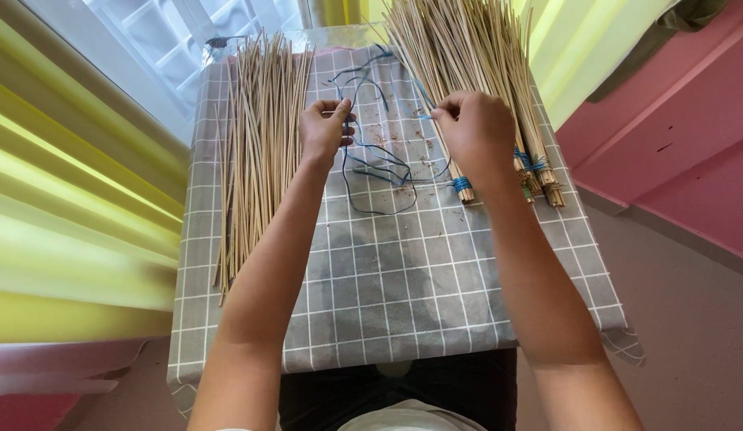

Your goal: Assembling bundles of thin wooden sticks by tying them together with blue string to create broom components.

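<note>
While left hand pinches blue string, loose sticks left, tied bundles right

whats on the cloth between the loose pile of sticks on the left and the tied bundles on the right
In the head view, tangled blue strings lie on the grey checked cloth between them, with small bits of debris. The left hand also sits there, touching the strings.
</note>
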